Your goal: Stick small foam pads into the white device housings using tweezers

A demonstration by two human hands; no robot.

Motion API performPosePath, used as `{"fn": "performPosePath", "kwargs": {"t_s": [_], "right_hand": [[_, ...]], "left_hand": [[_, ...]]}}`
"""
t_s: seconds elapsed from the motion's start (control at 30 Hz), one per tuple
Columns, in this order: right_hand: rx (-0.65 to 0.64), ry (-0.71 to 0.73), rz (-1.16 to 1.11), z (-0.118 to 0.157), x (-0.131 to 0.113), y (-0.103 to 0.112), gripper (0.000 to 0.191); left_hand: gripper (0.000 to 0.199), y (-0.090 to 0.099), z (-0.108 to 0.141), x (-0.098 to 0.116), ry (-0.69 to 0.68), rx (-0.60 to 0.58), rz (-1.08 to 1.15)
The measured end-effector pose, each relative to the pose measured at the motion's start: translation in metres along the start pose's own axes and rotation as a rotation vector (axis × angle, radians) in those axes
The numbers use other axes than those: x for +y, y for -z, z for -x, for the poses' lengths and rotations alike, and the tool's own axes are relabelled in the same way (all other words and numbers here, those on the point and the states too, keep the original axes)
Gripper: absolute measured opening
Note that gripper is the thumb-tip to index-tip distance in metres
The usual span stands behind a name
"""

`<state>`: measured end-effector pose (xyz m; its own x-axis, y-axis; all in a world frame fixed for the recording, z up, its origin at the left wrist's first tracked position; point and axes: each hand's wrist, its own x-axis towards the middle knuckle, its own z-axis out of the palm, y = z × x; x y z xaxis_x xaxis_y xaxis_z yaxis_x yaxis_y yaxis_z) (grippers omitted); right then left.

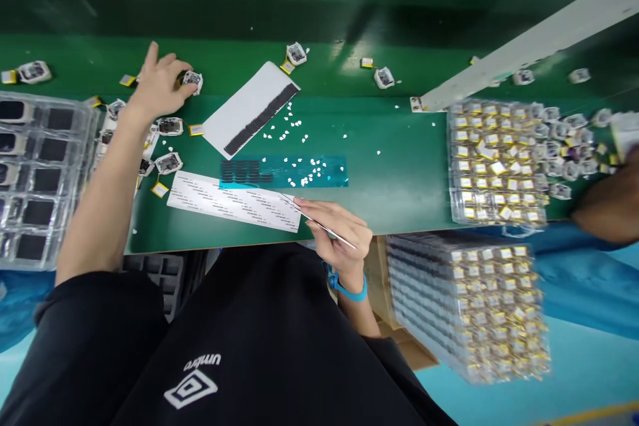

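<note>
My left hand point(156, 88) reaches over the far left of the bench, with thumb and fingers pinching a small white device housing point(196, 82) that has electronics showing inside. Close to that wrist sit more open housings point(170, 163), some with small yellow-edged batteries point(160, 190) attached. A pair of tweezers point(327, 229) is gripped in my right hand point(344, 234), its tips over the right end of a white printed sheet point(234, 205). Behind that sheet lies a blue film strip point(279, 166) bearing rows of dark pieces. Small white bits point(304, 180) are scattered on and around the strip.
A white card point(244, 100) with a black band lies mid-bench. At left stands a clear compartment tray point(94, 140). On the right are a battery-filled tray point(452, 166), a tall tray stack point(424, 279), a slanting white post point(539, 33) and another person's arm point(606, 203).
</note>
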<state>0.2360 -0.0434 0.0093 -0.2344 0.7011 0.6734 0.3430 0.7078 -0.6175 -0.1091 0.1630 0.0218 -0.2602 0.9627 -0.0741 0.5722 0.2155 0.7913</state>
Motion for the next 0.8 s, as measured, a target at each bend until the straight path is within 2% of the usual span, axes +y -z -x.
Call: {"fn": "performPosePath", "kwargs": {"t_s": [0.07, 0.13, 0.2, 0.27, 0.37, 0.43, 0.53, 0.67, 0.8], "right_hand": [[0.001, -0.014, 0.007, 0.0, 0.0, 0.0, 0.027], [0.015, -0.053, 0.013, 0.0, 0.0, -0.002, 0.022], [0.06, -0.11, 0.037, -0.001, 0.0, -0.005, 0.025], [0.122, -0.158, 0.082, -0.003, -0.002, -0.011, 0.029], [0.15, -0.177, 0.149, -0.012, -0.004, -0.022, 0.028], [0.103, -0.152, 0.184, -0.019, -0.005, -0.03, 0.022], [0.056, -0.107, 0.242, -0.027, -0.004, -0.038, 0.016], [0.115, -0.025, 0.287, -0.026, -0.005, -0.042, 0.002], [0.124, -0.019, 0.214, -0.025, -0.01, -0.043, 0.021]], "left_hand": [[0.05, -0.003, -0.002, -0.001, -0.02, -0.006, 0.004], [0.052, -0.007, 0.001, -0.004, -0.032, 0.046, 0.022], [0.052, -0.014, 0.012, -0.006, -0.035, 0.065, 0.065], [0.059, -0.027, 0.038, -0.005, -0.051, 0.01, 0.188], [0.069, -0.048, 0.101, 0.008, -0.154, -0.156, 0.519], [0.054, -0.058, 0.147, 0.024, -0.196, -0.243, 0.607], [0.026, -0.061, 0.198, 0.045, -0.227, -0.252, 0.674], [0.015, -0.053, 0.22, 0.055, -0.254, -0.143, 0.652], [0.013, -0.049, 0.226, 0.053, -0.285, -0.095, 0.501]]}}
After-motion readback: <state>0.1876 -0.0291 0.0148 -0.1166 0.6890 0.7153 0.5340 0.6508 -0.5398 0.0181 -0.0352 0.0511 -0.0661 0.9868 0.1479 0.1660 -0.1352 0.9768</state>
